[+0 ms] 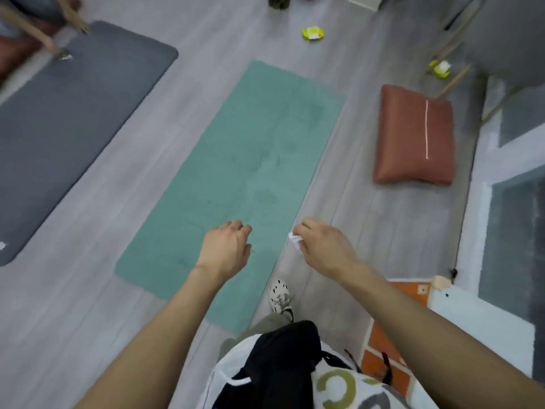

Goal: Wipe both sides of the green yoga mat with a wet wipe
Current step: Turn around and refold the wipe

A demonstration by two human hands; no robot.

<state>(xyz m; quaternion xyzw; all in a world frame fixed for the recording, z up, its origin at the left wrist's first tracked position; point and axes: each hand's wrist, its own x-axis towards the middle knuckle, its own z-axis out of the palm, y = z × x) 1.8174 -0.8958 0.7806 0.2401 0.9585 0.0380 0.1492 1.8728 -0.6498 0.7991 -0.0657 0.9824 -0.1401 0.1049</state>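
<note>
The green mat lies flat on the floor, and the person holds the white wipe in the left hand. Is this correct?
No: the head view shows the white wipe in the right hand, not the left hand, which holds nothing. The green mat does lie flat on the floor.

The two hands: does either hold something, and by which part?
The right hand grips a small crumpled white wet wipe, bunched up, one end showing; the left hand holds nothing.

Matt green yoga mat (236, 172) on smooth grey wood-look floor (88, 305).
</note>
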